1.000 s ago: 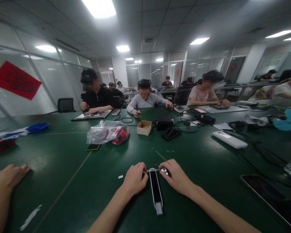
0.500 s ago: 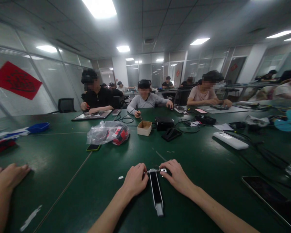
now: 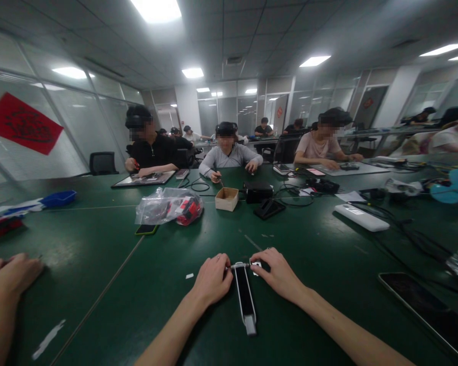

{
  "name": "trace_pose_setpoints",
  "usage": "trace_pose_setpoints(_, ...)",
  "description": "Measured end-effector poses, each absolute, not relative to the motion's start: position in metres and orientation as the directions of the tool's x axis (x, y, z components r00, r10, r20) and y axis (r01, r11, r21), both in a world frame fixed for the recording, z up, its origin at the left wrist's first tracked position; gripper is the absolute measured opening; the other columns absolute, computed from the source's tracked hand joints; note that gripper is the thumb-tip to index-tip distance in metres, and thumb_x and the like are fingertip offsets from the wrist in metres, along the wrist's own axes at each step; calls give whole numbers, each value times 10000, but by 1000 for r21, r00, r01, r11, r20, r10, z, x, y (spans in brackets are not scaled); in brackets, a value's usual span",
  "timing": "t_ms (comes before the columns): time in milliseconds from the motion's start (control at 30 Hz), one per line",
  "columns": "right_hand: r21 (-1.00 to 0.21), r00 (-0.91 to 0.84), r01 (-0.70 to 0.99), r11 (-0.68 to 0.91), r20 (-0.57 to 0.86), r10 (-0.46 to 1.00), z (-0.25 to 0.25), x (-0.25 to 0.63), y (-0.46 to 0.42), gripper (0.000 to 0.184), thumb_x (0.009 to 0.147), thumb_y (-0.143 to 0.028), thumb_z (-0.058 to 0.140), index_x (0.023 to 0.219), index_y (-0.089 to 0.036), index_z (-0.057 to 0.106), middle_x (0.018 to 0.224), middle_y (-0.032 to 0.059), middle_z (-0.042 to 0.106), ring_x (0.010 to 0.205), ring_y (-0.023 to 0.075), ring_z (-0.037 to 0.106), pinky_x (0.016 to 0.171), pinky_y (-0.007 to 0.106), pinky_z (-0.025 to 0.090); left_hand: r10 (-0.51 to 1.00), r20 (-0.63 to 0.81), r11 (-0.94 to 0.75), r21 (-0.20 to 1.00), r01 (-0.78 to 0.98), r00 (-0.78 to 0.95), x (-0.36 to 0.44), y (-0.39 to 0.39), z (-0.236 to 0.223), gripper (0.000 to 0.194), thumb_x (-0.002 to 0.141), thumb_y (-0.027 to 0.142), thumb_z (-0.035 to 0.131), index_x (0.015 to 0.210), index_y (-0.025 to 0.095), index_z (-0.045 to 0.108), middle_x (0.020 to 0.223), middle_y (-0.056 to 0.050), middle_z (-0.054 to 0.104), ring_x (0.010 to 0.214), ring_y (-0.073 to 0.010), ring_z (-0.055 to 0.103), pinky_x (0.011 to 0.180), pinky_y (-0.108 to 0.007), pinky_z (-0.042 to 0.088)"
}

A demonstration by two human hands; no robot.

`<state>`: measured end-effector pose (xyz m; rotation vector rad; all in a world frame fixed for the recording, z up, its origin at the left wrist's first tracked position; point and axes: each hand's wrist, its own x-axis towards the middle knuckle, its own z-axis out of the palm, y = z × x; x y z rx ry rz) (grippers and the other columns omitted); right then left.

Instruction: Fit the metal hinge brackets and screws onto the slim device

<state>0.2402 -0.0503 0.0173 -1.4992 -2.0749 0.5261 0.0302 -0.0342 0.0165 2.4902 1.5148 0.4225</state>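
Note:
Flat on the green table lies a long narrow device (image 3: pixel 245 292) with a black face, a white frame and a pale grey block at its near end. A thin metallic piece (image 3: pixel 239 265) crosses its far end. My left hand (image 3: pixel 213 277) is closed at the left end of this piece; its fingertips hide what they pinch. Thumb and fingers of my right hand (image 3: pixel 278 269) are closed on a small white square part (image 3: pixel 256 267) with a dark hole, just right of the device. Left of my left hand is a small white scrap (image 3: pixel 190 276).
Another person's hand (image 3: pixel 15 279) rests at the left edge. A plastic bag with red items (image 3: pixel 171 207), a small wooden box (image 3: pixel 227 199), a black box (image 3: pixel 258 192) and a white power bank (image 3: pixel 361 217) stand farther back. A phone (image 3: pixel 423 310) lies right.
The view has shifted slightly. My hands keep almost the same pose at the device. The person opposite has drawn one hand inward, and a co-worker at right has shifted their hands.

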Motion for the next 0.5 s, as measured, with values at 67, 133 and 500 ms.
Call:
trace_pose_setpoints(67, -606, -242, 737, 300, 177, 954, 17, 240, -49, 232, 862, -386, 508, 974, -236, 646, 954, 37, 640, 900, 204, 527, 798, 364, 397, 884, 152, -468, 308, 828, 443, 30, -34, 15, 75, 824, 177, 419, 855, 192, 485, 863, -24, 590, 761, -166, 532, 684, -277, 364)
trace_pose_setpoints(133, -621, -234, 727, 293, 177, 956, 17, 240, -49, 229, 855, -390, 521, 954, -235, 657, 932, 31, 651, 879, 201, 534, 818, 372, 389, 881, 156, -474, 301, 828, 447, 30, -34, 15, 77, 822, 176, 420, 855, 190, 487, 862, -25, 588, 761, -167, 530, 686, -277, 362)
trace_pose_setpoints(500, -588, -303, 733, 342, 169, 938, 24, 247, -50, 280, 858, -372, 525, 1076, -254, 653, 991, 42, 669, 900, 208, 538, 790, 367, 408, 895, 114, -445, 311, 840, 432, 32, -35, 20, 103, 831, 186, 409, 871, 184, 505, 889, -38, 599, 787, -175, 543, 703, -286, 368)
